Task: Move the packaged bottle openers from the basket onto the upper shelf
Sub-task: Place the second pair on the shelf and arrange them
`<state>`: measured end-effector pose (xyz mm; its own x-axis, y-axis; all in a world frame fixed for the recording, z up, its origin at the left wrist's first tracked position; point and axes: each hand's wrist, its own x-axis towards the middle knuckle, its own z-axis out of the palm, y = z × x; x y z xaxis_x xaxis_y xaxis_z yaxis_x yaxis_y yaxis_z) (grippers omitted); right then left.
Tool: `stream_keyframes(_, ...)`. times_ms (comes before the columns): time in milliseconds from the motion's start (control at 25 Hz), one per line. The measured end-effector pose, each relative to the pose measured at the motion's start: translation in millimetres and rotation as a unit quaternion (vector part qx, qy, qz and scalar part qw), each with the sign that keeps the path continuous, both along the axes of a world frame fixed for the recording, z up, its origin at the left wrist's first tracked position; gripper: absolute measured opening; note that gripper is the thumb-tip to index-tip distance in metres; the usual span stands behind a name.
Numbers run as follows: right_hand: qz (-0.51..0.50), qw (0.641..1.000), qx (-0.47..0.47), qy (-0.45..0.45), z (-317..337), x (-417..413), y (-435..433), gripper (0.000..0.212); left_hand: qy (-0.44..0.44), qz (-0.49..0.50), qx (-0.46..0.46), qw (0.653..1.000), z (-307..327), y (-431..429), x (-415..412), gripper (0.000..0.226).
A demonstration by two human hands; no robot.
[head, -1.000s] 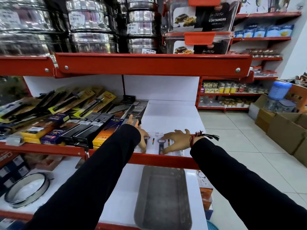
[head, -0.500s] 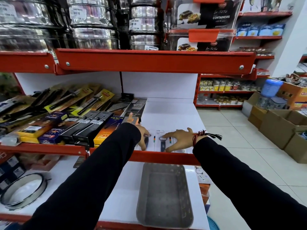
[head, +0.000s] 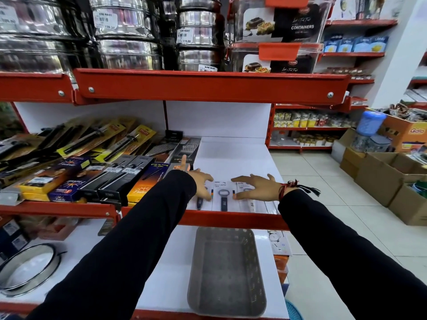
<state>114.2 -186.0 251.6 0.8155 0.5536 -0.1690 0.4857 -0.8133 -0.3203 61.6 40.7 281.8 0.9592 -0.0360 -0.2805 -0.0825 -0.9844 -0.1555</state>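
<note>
At frame centre, white carded bottle openers (head: 223,197) are laid flat on the white upper shelf (head: 233,162), flanked by the spread, empty left hand (head: 201,184) and right hand (head: 256,187). Below, a grey plastic basket (head: 226,271) is seen; tiled shop floor (head: 323,181) at right.

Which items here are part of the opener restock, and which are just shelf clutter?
Job items:
packaged bottle openers, lying flat on the shelf
grey basket, on the shelf below, looks empty
left hand and right hand, both open over the packs

Bystanders:
boxed lighters
graters
steel tins
round sieve
</note>
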Motion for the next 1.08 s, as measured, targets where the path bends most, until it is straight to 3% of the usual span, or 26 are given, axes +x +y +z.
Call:
stream_keyframes(200, -0.054, 0.998, -0.03, -0.017, -4.6, 14.9, -47.5, 0.062, -0.034, -0.048, -0.105, 0.993, -6.0, -41.8, 11.0, 0.07)
stream_keyframes(480, -0.1, 0.991, -0.092, 0.01, -13.6, 19.8, -102.7, 0.064, 0.004, -0.107, -0.045, 0.993, -22.8, -100.8, 24.6, 0.084)
stream_keyframes(1080, -0.074, 0.993, -0.093, 0.02, -23.3, 22.4, -98.1, 0.07, -0.008, -0.08, -0.078, 0.994, -24.4, -91.6, 20.9, 0.085)
